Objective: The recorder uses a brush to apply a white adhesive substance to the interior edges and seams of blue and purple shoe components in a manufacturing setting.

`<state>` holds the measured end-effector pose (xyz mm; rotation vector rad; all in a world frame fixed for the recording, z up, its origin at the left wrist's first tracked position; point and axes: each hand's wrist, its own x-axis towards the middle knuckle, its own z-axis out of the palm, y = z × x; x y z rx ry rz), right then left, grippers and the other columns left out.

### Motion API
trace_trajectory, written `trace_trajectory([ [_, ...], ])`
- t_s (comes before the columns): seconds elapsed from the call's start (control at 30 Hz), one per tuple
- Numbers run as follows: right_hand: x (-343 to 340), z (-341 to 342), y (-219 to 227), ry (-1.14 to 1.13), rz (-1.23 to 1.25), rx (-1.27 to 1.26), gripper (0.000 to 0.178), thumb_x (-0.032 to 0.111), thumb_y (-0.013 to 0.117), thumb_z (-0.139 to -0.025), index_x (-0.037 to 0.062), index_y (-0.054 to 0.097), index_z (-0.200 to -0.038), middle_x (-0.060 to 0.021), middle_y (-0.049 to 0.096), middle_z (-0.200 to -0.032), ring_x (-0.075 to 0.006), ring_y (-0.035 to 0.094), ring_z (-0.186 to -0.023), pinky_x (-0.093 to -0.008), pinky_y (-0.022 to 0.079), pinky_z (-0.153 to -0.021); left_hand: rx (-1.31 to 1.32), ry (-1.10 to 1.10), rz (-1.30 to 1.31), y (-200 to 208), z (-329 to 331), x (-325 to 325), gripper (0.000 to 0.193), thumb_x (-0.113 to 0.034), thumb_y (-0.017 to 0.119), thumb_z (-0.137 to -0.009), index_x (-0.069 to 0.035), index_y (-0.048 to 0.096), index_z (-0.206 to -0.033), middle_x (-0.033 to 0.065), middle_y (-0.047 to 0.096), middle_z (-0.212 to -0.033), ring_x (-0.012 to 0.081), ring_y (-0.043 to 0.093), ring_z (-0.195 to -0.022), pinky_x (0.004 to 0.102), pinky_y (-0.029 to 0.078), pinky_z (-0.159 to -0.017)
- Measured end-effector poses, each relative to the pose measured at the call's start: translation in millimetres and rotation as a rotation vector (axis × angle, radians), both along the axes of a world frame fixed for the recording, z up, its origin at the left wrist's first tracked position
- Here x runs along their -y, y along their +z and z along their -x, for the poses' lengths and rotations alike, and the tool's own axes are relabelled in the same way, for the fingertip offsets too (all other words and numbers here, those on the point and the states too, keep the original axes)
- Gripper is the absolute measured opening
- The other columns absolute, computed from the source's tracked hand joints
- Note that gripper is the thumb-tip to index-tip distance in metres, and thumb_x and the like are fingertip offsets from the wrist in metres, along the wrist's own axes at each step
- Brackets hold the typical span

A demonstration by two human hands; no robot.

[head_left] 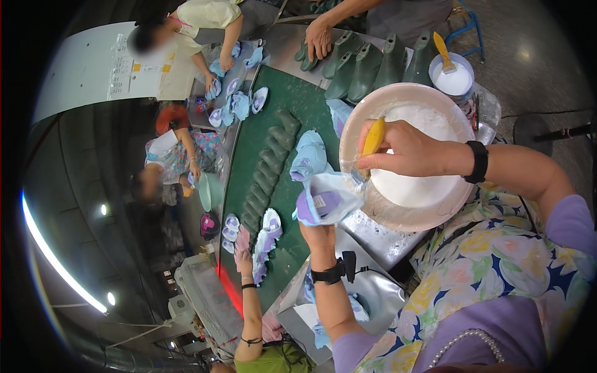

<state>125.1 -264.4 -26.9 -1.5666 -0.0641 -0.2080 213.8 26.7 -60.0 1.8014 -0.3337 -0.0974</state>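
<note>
My right hand [413, 150] grips the yellow handle of a brush [374, 137], with its bristles pointing down at a light blue and purple shoe upper [326, 200]. My left hand [318, 237] holds that upper from below, at the near left rim of a large pale pink basin [457, 109]. White liquid [407, 183] fills the basin's bottom and coats its wall. Beside the basin, on the green belt, lie more blue uppers [309, 155]. Most of my left fingers are hidden under the upper.
Dark green shoe lasts [367, 71] stand behind the basin, next to a small tub [463, 84] with another yellow brush [443, 53]. A row of lasts [264, 171] lies on the green belt [245, 112]. Co-workers' hands [319, 38] reach in around the belt.
</note>
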Motion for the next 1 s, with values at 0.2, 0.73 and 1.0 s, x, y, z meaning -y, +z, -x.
trace_trajectory([
  [0.2,-9.9,-0.5,0.5,0.110,0.129,0.617,0.013,0.009,0.067,-0.086,0.0069,0.059,-0.096,-0.0077,0.066,-0.096,-0.0248,0.065,-0.086,-0.0326,0.052,-0.075,-1.334,-0.022,0.899,-17.7,27.4,-1.8,0.050,-0.044,0.050,-0.093,-0.007,0.056,-0.126,0.0119,0.061,-0.121,0.0295,0.060,-0.110,0.0481,0.052,-0.093],
  [0.73,-0.4,-18.5,-2.2,0.206,0.560,0.670,0.010,0.008,0.063,-0.081,0.0089,0.056,-0.087,-0.0064,0.061,-0.082,-0.0266,0.062,-0.082,-0.0365,0.050,-0.071,-1.161,0.049,0.763,-19.5,52.5,16.7,0.046,-0.042,0.047,-0.096,-0.005,0.058,-0.123,0.0135,0.063,-0.123,0.0309,0.060,-0.113,0.0499,0.049,-0.099],
  [1.0,-30.4,-13.6,11.7,0.273,0.431,1.052,0.017,0.009,0.064,-0.080,0.0075,0.059,-0.095,-0.0064,0.063,-0.090,-0.0260,0.064,-0.090,-0.0352,0.053,-0.075,-1.442,-0.049,0.974,-5.5,63.2,29.6,0.034,-0.033,0.058,-0.094,-0.004,0.056,-0.113,0.0095,0.064,-0.108,0.0222,0.065,-0.099,0.0327,0.061,-0.074],
])
